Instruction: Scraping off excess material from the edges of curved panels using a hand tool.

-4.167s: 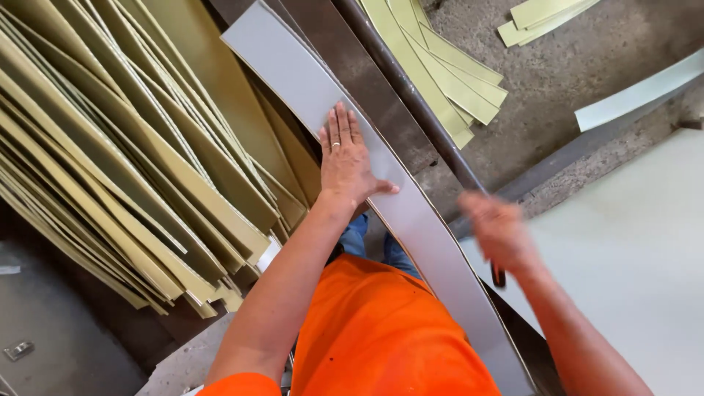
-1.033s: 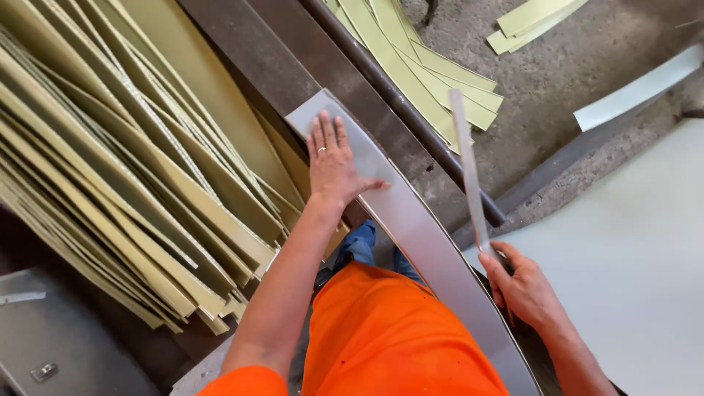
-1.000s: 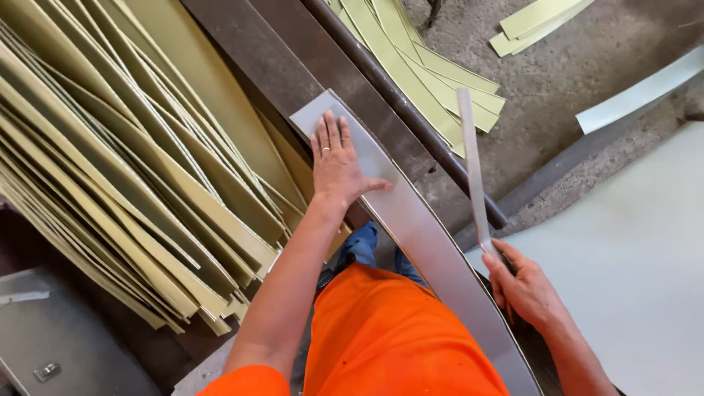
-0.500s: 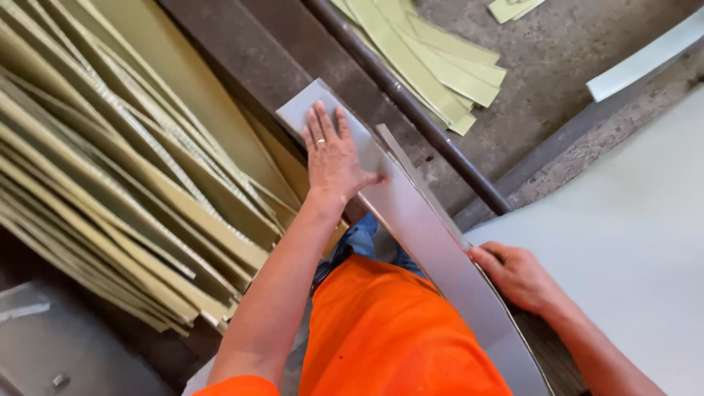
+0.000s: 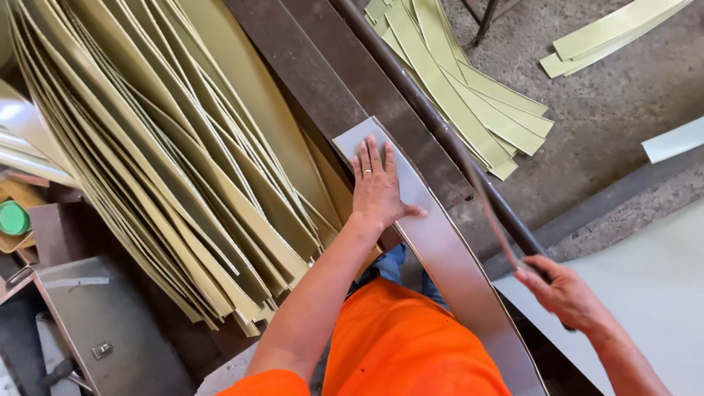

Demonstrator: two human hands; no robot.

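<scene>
My left hand point(image 5: 378, 183) lies flat, fingers spread, on the far end of a long grey metal strip point(image 5: 447, 257). The strip runs from a dark steel bench down past my orange shirt. To the right, my right hand point(image 5: 565, 293) is closed around the near end of a narrow thin strip point(image 5: 490, 213). That thin strip is blurred and points up and left over a dark pipe point(image 5: 411, 95). The two hands are apart, one on each side of the grey strip.
A large fanned pile of yellow-green strips point(image 5: 183, 161) fills the left. More yellow-green strips point(image 5: 469, 95) lie on the concrete floor beyond the pipe. A pale sheet point(image 5: 660, 293) lies at the right, and a metal box point(image 5: 103, 323) at lower left.
The grey strip's far end has come nearer, up to my left hand. My right hand took up the narrow strip, held it upright, laid it low, and now holds it angled and blurred.
</scene>
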